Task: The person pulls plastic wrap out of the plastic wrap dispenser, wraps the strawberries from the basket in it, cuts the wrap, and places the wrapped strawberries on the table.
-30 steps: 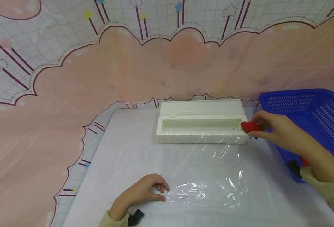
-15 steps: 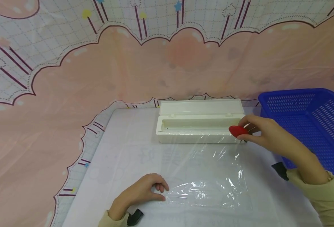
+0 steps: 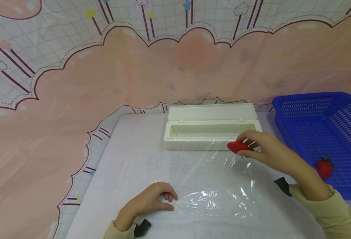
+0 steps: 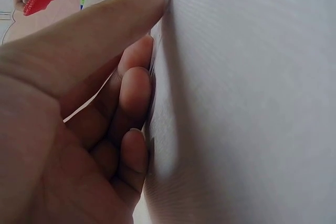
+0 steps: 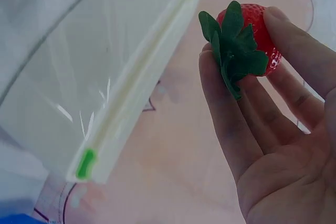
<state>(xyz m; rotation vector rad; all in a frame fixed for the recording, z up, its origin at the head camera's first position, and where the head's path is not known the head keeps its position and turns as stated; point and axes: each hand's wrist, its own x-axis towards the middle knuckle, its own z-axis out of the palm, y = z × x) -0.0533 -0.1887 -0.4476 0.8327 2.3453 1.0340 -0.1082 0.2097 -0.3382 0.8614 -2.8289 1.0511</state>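
Note:
My right hand (image 3: 247, 146) pinches a red strawberry (image 3: 237, 146) by its fingertips, just above the far right part of a clear cling film sheet (image 3: 217, 186) and in front of the open white dispenser box (image 3: 211, 131). In the right wrist view the strawberry (image 5: 257, 24) shows its green leaves between my fingers (image 5: 226, 108). My left hand (image 3: 151, 200) rests on the white table (image 3: 127, 159) at the film's near left corner, fingers loosely curled; the left wrist view shows those fingers (image 4: 131, 93) against the table.
A blue plastic basket (image 3: 321, 99) stands at the right with another strawberry (image 3: 324, 167) in it. The film runs from the dispenser's front edge (image 5: 142, 77) toward me. A pink patterned cloth (image 3: 163, 73) hangs behind and drapes at the left.
My right hand has carried the strawberry left and toward me, from the box's right end to over the film. The strawberry in the basket now shows. The left hand has stayed put.

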